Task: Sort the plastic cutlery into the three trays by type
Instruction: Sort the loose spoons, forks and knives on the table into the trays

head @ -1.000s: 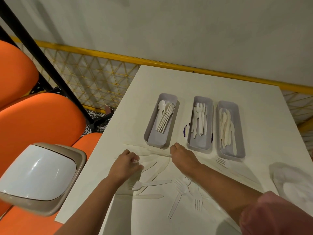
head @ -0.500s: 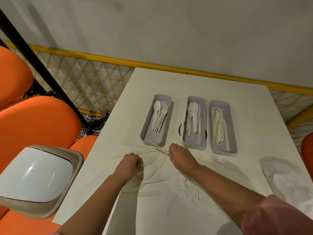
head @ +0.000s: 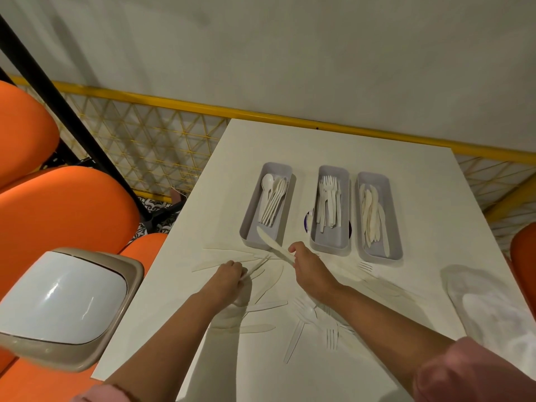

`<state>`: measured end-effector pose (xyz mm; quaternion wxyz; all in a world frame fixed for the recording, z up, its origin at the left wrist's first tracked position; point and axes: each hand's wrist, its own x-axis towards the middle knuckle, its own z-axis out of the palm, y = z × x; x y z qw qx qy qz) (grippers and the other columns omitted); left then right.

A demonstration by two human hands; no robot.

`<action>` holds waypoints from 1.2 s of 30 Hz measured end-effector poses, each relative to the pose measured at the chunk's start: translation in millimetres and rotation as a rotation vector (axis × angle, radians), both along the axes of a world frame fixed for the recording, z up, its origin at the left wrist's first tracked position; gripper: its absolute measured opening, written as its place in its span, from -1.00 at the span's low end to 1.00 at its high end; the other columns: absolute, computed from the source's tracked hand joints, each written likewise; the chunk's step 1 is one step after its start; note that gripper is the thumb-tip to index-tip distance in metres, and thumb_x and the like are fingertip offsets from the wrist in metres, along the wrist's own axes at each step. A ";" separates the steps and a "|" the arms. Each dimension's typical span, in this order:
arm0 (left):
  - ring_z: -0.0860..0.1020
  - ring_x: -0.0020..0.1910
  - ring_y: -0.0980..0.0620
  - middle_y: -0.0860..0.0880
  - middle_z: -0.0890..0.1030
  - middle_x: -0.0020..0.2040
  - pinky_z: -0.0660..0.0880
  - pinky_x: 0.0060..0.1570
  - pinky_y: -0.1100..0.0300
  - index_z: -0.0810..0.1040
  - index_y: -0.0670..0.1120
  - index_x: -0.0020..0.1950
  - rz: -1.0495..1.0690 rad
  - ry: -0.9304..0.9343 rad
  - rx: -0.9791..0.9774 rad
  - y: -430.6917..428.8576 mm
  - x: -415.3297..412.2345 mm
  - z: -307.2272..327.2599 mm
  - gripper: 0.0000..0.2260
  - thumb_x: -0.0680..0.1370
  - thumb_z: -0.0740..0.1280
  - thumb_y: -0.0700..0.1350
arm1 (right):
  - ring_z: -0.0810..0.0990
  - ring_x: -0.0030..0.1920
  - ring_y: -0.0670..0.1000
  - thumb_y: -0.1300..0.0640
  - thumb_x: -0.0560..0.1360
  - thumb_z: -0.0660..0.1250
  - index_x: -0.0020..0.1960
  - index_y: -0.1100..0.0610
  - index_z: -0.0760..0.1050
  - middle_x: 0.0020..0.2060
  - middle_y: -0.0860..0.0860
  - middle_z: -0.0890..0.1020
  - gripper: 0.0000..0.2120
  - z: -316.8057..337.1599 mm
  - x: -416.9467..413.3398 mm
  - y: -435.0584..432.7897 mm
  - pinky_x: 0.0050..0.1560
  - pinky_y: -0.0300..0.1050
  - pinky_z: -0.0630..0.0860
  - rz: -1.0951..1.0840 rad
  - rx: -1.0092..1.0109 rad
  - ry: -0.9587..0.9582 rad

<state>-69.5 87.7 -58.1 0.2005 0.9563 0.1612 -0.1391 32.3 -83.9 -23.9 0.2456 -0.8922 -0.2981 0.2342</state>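
Note:
Three grey trays stand side by side on the white table: the left tray (head: 251,227) holds spoons, the middle tray (head: 330,242) forks, the right tray (head: 390,248) knives. My right hand (head: 309,265) pinches a white plastic knife (head: 272,245) by its handle, blade pointing up-left over the near end of the left tray. My left hand (head: 229,275) grips a thin white utensil (head: 256,268) lying low over the table. Several loose knives (head: 258,327) and forks (head: 332,336) lie scattered in front of me.
A grey-and-white swing-lid bin (head: 62,306) stands left of the table beside orange seats (head: 63,210). A crumpled clear plastic bag (head: 493,311) lies at the table's right edge. A yellow mesh railing (head: 150,134) runs behind the table. One fork (head: 366,266) lies below the right tray.
My right hand has lifted a knife off the table and raised it toward the left tray. My left hand closed on a utensil and shifted slightly right.

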 end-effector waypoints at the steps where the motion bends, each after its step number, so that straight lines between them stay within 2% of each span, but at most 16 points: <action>1: 0.29 -0.08 0.02 -0.10 0.47 -0.02 0.30 -0.05 0.24 0.48 -0.24 0.10 -0.006 -0.001 0.005 -0.2 0.8 0.6 -0.82 0.61 0.12 -0.24 | 0.48 -0.16 -0.03 0.29 0.60 0.09 0.30 0.15 0.27 0.02 0.13 0.55 -0.72 1.4 -0.6 0.3 -0.29 -0.35 0.35 -0.006 0.011 0.014; 4: 0.38 0.07 -0.07 -0.16 0.46 0.19 0.30 0.11 0.21 0.45 -0.22 0.21 -0.034 0.001 0.034 -3.9 2.5 3.4 -0.77 0.63 0.09 -0.22 | 0.51 -0.05 -0.01 0.28 0.61 0.10 0.36 0.16 0.26 0.13 0.15 0.54 -0.67 6.4 -2.7 -1.6 -0.10 -0.31 0.42 -0.015 0.031 0.030; 7: 0.38 0.23 -0.10 -0.15 0.43 0.26 0.32 0.19 0.17 0.39 -0.20 0.32 -0.042 0.002 0.035 -5.4 3.1 1.9 -0.72 0.63 0.10 -0.23 | 0.47 -0.08 -0.04 0.29 0.61 0.09 0.37 0.18 0.26 0.13 0.17 0.54 -0.67 8.3 -3.4 -3.9 -0.21 -0.40 0.37 -0.020 0.067 0.034; 11: 0.40 0.21 -0.10 -0.17 0.44 0.24 0.34 0.18 0.18 0.38 -0.22 0.28 -0.006 -0.010 -0.041 -4.7 4.0 0.2 -0.74 0.60 0.13 -0.28 | 0.44 -0.08 -0.06 0.28 0.61 0.08 0.38 0.19 0.26 0.14 0.18 0.54 -0.66 8.1 -2.9 -7.0 -0.21 -0.38 0.34 -0.037 0.081 0.036; 14: 0.44 0.09 -0.12 -0.13 0.43 0.07 0.30 -0.01 0.24 0.42 -0.26 0.21 0.006 -0.035 -0.101 -2.6 5.4 5.2 -0.78 0.58 0.13 -0.30 | 0.41 -0.22 -0.13 0.22 0.63 0.06 0.36 0.20 0.29 0.07 0.15 0.56 -0.69 6.8 -3.1 -7.5 -0.33 -0.46 0.30 -0.058 0.137 0.043; 16: 0.42 -0.07 -0.08 -0.04 0.36 -0.09 0.23 -0.14 0.26 0.47 -0.28 0.15 0.011 -0.077 -0.119 -1.8 9.6 9.9 -0.80 0.58 0.16 -0.29 | 0.35 -0.33 -0.18 0.12 0.62 0.10 0.28 0.22 0.36 -0.15 0.03 0.54 -0.71 6.8 -2.9 -5.8 -0.36 -0.42 0.27 -0.091 0.202 0.080; 19: 0.41 -0.16 -0.05 -0.07 0.42 -0.14 0.30 -0.21 0.19 0.53 -0.30 0.07 0.075 -0.165 -0.193 -4.4 18.0 24.8 -0.83 0.57 0.22 -0.25 | 0.27 -0.41 -0.12 0.02 0.57 0.22 0.16 0.18 0.40 -0.41 -0.08 0.33 -0.72 7.9 -1.8 -0.2 -0.34 -0.28 0.29 -0.156 0.280 0.146; 21: 0.43 -0.20 -0.03 -0.07 0.48 -0.16 0.31 -0.26 0.25 0.55 -0.27 0.03 0.099 -0.213 -0.277 -9.3 23.6 37.5 -0.84 0.57 0.25 -0.21 | 0.29 -0.40 -0.08 0.03 0.55 0.27 0.09 0.13 0.41 -0.42 -0.04 0.33 -0.79 12.1 -1.1 4.0 -0.37 -0.27 0.27 -0.203 0.318 0.193; 23: 0.42 -0.29 0.05 0.00 0.49 -0.27 0.29 -0.29 0.26 0.58 -0.21 0.01 0.103 -0.228 -0.397 -14.8 27.4 48.0 -0.86 0.57 0.26 -0.19 | 0.38 -0.33 -0.04 0.04 0.53 0.29 0.01 0.11 0.43 -0.34 0.02 0.43 -0.85 16.8 0.3 8.4 -0.37 -0.31 0.30 -0.232 0.347 0.217; 25: 0.38 -0.34 0.06 0.00 0.48 -0.33 0.29 -0.29 0.24 0.61 -0.19 -0.04 0.127 -0.210 -0.528 -18.9 29.2 55.2 -0.85 0.58 0.26 -0.17 | 0.43 -0.31 -0.06 0.05 0.53 0.30 0.00 0.16 0.47 -0.31 -0.01 0.49 -0.83 22.6 1.9 12.4 -0.38 -0.39 0.34 -0.246 0.355 0.209; 27: 0.36 -0.36 0.04 -0.02 0.45 -0.37 0.30 -0.28 0.21 0.58 -0.15 -0.18 0.165 -0.196 -0.642 -21.0 28.8 59.8 -0.80 0.59 0.24 -0.15 | 0.44 -0.32 -0.06 0.09 0.54 0.30 -0.03 0.23 0.48 -0.34 -0.02 0.47 -0.81 27.4 3.9 15.6 -0.34 -0.35 0.37 -0.281 0.365 0.227; 29: 0.35 -0.36 0.04 -0.03 0.42 -0.38 0.31 -0.28 0.20 0.53 -0.15 -0.24 0.214 -0.207 -0.724 -22.5 27.5 62.7 -0.76 0.60 0.22 -0.14 | 0.47 -0.28 -0.01 0.12 0.54 0.29 -0.06 0.27 0.49 -0.29 0.07 0.51 -0.81 30.6 6.7 17.0 -0.25 -0.22 0.40 -0.327 0.382 0.271; 30: 0.38 -0.33 0.04 -0.05 0.45 -0.34 0.34 -0.27 0.19 0.55 -0.18 -0.19 0.257 -0.226 -0.765 -22.5 27.3 63.2 -0.77 0.60 0.21 -0.15 | 0.48 -0.27 -0.01 0.13 0.54 0.28 -0.06 0.27 0.50 -0.26 0.09 0.52 -0.82 32.6 7.7 16.6 -0.25 -0.20 0.40 -0.352 0.391 0.293; 33: 0.46 -0.19 -0.01 -0.10 0.52 -0.17 0.44 -0.18 0.22 0.55 -0.23 0.00 0.479 -0.320 -0.830 -17.5 28.2 61.6 -0.81 0.61 0.19 -0.16 | 0.44 -0.34 -0.09 0.16 0.55 0.26 -0.11 0.19 0.45 -0.31 0.02 0.53 -0.89 37.9 10.4 14.7 -0.35 -0.25 0.34 -0.446 0.441 0.344; 36: 0.42 -0.18 -0.05 -0.11 0.46 -0.21 0.41 -0.10 0.08 0.46 -0.19 -0.06 0.704 -0.471 -0.766 -7.4 27.7 56.6 -0.84 0.62 0.14 -0.15 | 0.43 -0.35 -0.12 0.18 0.56 0.24 -0.19 0.12 0.40 -0.32 -0.02 0.54 -0.85 39.2 10.9 13.9 -0.35 -0.27 0.31 -0.542 0.512 0.374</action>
